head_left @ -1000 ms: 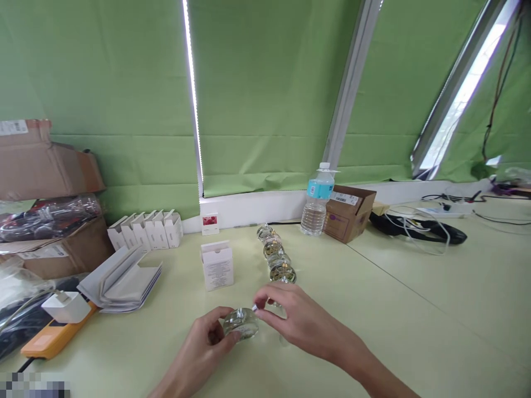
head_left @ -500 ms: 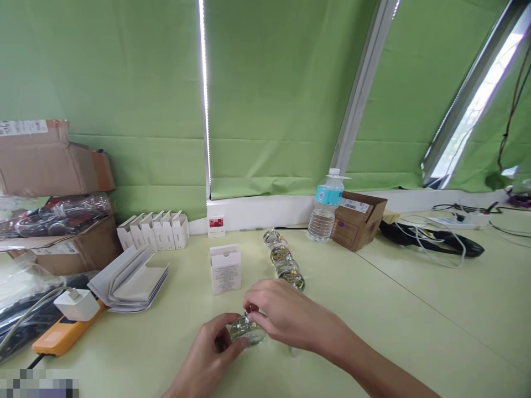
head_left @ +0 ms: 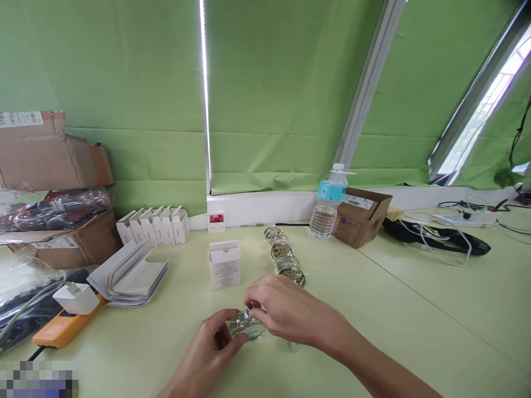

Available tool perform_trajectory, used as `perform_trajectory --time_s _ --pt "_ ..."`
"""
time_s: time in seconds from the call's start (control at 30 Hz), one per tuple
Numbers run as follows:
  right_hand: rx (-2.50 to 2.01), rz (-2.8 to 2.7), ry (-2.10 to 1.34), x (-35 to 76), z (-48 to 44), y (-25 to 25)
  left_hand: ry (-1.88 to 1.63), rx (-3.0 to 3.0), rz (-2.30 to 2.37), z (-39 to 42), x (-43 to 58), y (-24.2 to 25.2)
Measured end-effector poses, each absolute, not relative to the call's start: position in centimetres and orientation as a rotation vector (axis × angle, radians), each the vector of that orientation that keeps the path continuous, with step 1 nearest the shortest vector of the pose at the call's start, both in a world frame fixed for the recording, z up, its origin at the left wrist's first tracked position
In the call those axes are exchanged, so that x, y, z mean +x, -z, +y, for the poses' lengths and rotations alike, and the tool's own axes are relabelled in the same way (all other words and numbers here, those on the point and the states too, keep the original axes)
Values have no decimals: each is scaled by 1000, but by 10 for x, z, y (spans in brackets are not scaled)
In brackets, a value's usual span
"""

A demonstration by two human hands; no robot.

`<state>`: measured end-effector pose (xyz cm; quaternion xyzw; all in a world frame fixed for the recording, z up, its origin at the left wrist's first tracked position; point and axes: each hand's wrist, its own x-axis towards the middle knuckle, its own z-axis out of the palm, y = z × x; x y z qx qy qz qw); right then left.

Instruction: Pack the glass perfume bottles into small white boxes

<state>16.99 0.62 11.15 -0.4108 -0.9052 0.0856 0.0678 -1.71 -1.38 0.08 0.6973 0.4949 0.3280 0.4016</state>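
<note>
A small clear glass perfume bottle (head_left: 249, 326) is held low over the near table. My left hand (head_left: 209, 345) is closed around its left side, thumb in front and fingers behind. At the bottle's silvery top, my right hand (head_left: 280, 309) pinches with thumb and fingertips, which partly cover it. Beneath my right wrist lies a small clear piece (head_left: 292, 346), mostly hidden, whose kind I cannot make out. A white printed box (head_left: 225, 268) stands upright with its top open just beyond my hands. Several similar glass bottles (head_left: 282, 251) form a row behind my right hand.
Several white boxes (head_left: 153, 226) line the back left, beside folded white card sheets (head_left: 139, 282). An orange power strip (head_left: 62, 330) and stacked cartons (head_left: 83, 237) occupy the left. A water bottle (head_left: 327, 207), a brown box (head_left: 359, 221) and cables stand or lie at the back right.
Both hands keep nearly the same hold on the bottle, which looks slightly more tilted. The camera view has shifted a little, moving the background slightly.
</note>
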Motion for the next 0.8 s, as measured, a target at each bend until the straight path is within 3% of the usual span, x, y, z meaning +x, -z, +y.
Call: perform_trajectory --time_s 0.8 --pt "-1207 -2754 -252 172 9 -108 -827 1776 1278 -13 -18 3"
